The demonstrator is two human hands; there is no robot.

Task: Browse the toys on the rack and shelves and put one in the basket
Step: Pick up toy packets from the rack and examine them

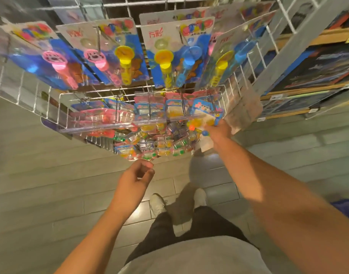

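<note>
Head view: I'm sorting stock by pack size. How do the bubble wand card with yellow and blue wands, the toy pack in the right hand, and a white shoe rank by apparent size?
1. Bubble wand card, clearly largest.
2. and 3. Toy pack in the right hand and white shoe look alike; the shoe lies farther away, so no ranking.

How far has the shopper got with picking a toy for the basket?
Done: the shopper stands at the rack, browsing. In hand: the right hand grips a blue-carded toy pack on a lower hook; the left hand hangs loosely curled, holding nothing. Left: pulling the pack free and putting it in the basket.
</note>
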